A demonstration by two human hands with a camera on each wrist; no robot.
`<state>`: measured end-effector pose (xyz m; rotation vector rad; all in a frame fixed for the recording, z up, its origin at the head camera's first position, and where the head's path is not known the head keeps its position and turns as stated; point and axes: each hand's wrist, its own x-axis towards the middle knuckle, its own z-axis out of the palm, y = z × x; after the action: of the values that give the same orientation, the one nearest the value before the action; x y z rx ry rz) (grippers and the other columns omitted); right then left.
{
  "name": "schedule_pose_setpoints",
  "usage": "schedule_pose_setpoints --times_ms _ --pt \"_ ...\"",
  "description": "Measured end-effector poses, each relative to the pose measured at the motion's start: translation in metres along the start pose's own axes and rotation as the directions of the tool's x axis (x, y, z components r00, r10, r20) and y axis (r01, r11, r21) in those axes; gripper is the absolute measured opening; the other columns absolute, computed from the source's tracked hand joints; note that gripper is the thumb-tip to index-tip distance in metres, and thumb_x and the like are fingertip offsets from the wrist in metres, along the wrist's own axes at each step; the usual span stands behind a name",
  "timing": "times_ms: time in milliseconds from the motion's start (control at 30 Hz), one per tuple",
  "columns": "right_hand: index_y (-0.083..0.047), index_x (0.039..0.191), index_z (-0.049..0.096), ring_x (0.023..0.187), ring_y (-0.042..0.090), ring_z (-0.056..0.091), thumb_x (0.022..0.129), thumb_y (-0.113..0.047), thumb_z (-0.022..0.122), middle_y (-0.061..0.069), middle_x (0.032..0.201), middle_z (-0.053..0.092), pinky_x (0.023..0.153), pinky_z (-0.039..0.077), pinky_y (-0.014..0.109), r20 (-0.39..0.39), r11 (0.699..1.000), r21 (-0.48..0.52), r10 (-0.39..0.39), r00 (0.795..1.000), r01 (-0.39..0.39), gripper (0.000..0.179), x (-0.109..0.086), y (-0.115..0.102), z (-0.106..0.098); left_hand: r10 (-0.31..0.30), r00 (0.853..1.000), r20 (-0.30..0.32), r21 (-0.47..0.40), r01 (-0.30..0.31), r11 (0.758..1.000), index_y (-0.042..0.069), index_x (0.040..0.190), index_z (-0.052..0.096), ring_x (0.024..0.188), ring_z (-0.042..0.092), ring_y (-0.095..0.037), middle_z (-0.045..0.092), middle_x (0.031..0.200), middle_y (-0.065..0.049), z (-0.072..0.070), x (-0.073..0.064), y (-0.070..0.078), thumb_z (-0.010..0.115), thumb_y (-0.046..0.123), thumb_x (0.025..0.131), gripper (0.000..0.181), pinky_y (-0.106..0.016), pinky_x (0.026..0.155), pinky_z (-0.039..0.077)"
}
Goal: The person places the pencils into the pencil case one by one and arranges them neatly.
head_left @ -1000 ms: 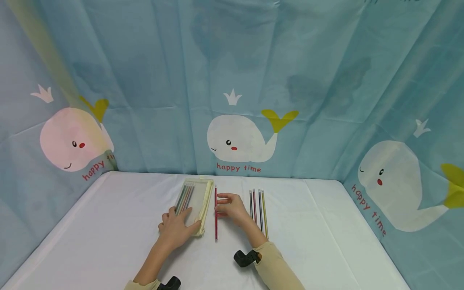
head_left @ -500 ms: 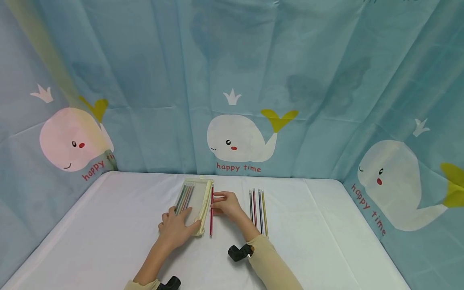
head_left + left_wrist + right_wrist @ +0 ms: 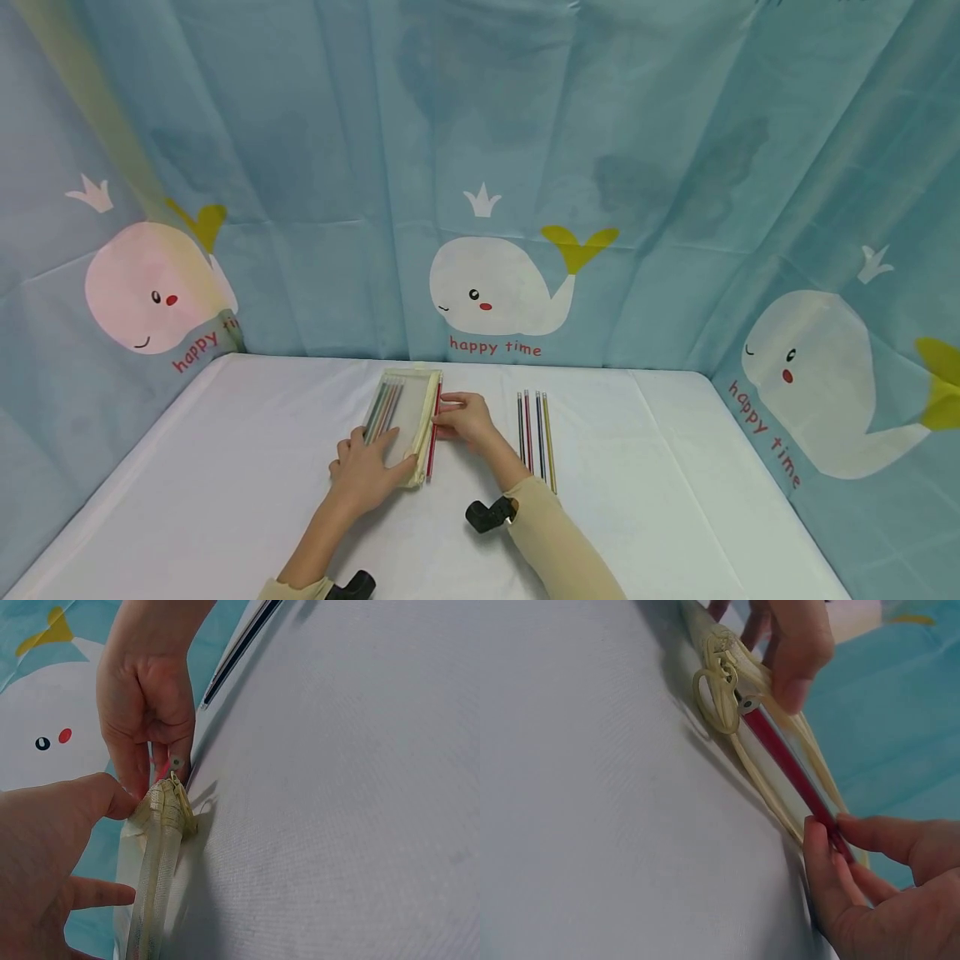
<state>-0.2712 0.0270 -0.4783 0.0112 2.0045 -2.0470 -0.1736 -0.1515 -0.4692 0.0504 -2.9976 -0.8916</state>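
A see-through pencil case (image 3: 408, 408) with a cream zipper edge lies on the table, several pencils (image 3: 385, 408) inside along its left side. Across its near part spreads my left hand (image 3: 365, 479), fingers toward the left edge; the thumb (image 3: 791, 690) holds the zipper edge beside the opening. My right hand (image 3: 465, 421) pinches a red pencil (image 3: 787, 761) between thumb and fingers. That pencil lies lengthwise along the gap between the two zipper edges, its near end beside the zipper pull (image 3: 716, 697). Part of its far end is hidden by the right fingers.
Several more pencils (image 3: 540, 433), dark, red, blue and yellow, lie side by side on the white tablecloth (image 3: 675, 500) to the right, partly behind the right forearm. A blue curtain (image 3: 337, 275) with whale prints hangs at the back and both sides.
My right hand has moved left with the red pencil, from the tablecloth beside the pencil case to its zipper opening. The pencil now tilts in line with the zipper. My left hand has stayed in place.
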Motion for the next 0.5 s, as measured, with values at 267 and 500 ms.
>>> schedule_pose_setpoints --times_ms 267,500 --pt "0.01 0.136 0.063 0.08 0.021 0.077 0.089 0.012 0.074 0.022 0.113 0.073 0.075 0.064 0.038 -0.025 1.0 0.03 0.004 1.0 -0.003 0.048 0.005 0.002 0.007 -0.004 1.0 0.007 0.005 0.004 1.0 0.004 0.149 0.058 0.135 0.034 -0.065 0.033 0.152 -0.045 0.0 0.0 0.001 0.064 0.053 0.096 0.073 -0.077 0.095 0.035" --pt "0.012 0.135 0.062 0.074 0.016 0.074 0.089 0.015 0.071 0.02 0.107 0.073 0.073 0.064 0.036 -0.039 0.998 0.06 -0.012 0.999 0.014 0.046 0.006 0.004 0.013 -0.009 1.0 0.013 0.009 0.009 1.0 0.005 0.149 0.058 0.135 0.034 -0.064 0.034 0.152 -0.045 -0.001 0.001 0.0 0.063 0.053 0.097 0.071 -0.077 0.095 0.035"
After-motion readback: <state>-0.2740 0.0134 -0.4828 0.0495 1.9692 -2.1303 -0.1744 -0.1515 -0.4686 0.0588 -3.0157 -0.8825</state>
